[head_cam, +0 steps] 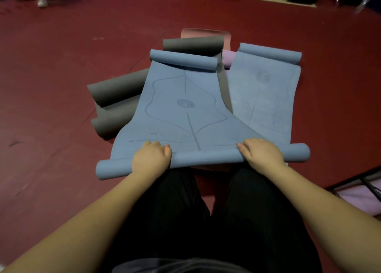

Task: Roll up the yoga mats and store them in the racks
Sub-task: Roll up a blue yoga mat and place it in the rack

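Blue yoga mat (181,108) lay on red floor (51,66) atop grey mats (115,89), near end rolled. L hand (151,159) & R hand (262,154) curled over roll (203,159), both grips closed on it. Risk: uneven push w/ hands → roll skews/telescopes; far-end curl (183,60) could snag; loose core wouldn't fit rack (358,182).

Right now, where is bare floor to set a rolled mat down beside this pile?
Bare red floor runs wide left of the grey mats, and right of the second blue mat up to the rack. The middle is crowded: overlapping mats, with both hands, left and right, on the blue mat roll.
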Available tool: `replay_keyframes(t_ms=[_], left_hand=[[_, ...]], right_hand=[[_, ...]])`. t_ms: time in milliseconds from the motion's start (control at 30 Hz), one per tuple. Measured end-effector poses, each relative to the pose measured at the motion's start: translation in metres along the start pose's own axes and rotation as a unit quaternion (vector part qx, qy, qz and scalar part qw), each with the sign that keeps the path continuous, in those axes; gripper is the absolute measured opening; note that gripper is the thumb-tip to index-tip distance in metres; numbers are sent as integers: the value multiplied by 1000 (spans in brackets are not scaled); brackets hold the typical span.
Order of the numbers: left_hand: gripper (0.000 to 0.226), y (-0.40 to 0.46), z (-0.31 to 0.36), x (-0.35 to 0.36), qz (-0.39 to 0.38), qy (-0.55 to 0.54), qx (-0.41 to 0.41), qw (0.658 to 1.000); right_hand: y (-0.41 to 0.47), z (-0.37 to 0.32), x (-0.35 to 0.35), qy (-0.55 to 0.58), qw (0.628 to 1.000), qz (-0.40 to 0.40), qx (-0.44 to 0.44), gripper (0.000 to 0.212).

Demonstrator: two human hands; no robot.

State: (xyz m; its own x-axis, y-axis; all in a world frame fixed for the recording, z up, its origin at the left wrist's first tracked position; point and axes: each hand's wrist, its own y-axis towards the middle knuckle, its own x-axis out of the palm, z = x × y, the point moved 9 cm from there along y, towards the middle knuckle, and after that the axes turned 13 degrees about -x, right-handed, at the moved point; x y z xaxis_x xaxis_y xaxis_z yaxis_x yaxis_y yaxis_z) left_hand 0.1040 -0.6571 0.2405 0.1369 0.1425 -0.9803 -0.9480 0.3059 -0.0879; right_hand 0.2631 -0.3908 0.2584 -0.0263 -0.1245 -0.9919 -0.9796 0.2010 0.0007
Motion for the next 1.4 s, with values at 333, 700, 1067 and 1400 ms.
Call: replay_keyframes(t_ms=[333, 700, 1067, 1400], left_hand=[[31, 0, -10, 0, -169, 5, -59, 984], [41, -1, -1, 1, -74, 70, 5, 995], [34, 19, -8, 12, -142, -23, -40, 989], [50, -12, -5, -33, 95, -49, 7, 994]], right_hand=[[-3, -1, 0, 19, 981, -192, 28, 59], [6, -2, 15, 76, 985, -150, -27, 36], [-32, -6, -8, 21, 997, 70, -9, 45], [6, 8, 14, 29, 992, -104, 68, 43]])
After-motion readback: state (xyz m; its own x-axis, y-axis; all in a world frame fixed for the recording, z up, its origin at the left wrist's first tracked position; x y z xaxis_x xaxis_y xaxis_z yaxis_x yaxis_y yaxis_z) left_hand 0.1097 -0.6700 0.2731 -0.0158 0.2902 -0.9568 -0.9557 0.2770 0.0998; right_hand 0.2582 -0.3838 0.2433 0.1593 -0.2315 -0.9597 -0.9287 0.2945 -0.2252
